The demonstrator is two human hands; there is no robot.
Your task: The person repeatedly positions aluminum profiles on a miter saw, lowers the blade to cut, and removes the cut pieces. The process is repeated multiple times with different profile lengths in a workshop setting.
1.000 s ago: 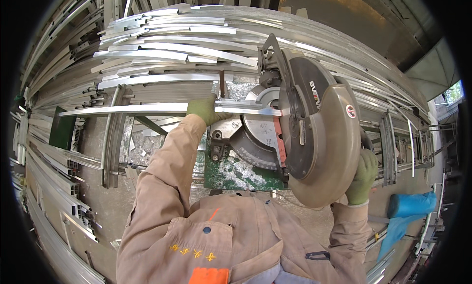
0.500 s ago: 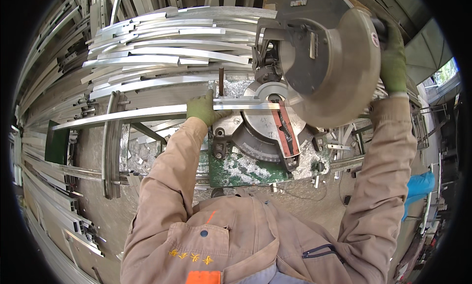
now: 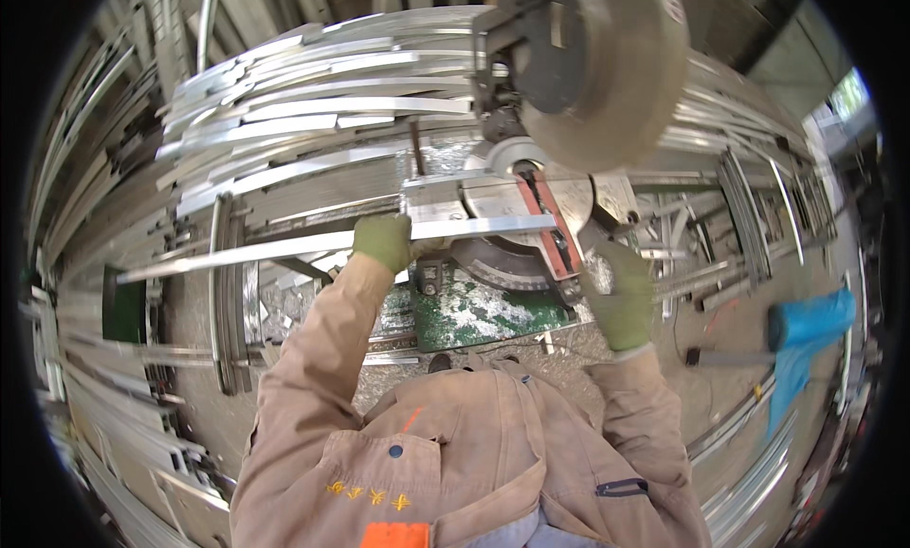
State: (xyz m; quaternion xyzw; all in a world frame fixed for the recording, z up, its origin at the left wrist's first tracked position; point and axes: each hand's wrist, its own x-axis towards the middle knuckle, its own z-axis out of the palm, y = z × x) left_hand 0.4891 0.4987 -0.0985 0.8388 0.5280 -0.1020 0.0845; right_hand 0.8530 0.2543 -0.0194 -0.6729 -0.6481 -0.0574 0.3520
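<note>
Clock positions run from the middle of the view; the aluminium bar (image 3: 322, 242) stretches from nine o'clock to the centre, its near end lying across the red slot insert (image 3: 559, 249) of the mitre saw; the gloved left hand (image 3: 384, 243) grips it just left of the saw, while the right hand (image 3: 624, 301), at four o'clock, is blurred, so whether it is open or closed I cannot tell; the bar stands apart from the fence (image 3: 445, 180) and at a slant to it, so a cut from here could come out off-square or let the bar kick; the saw head (image 3: 607, 79) is raised at one o'clock, and whether its blade turns does not show, so fingers reaching toward the slot would be in danger if it spun or dropped; loose offcuts (image 3: 668, 252) at three o'clock might snag the bar; as for writing, yellow lettering (image 3: 368, 494) sits on the chest pocket (image 3: 417, 453) near seven o'clock, and a small round label (image 3: 674, 10) on the saw head is too blurred to read; I can make out no brand.
</note>
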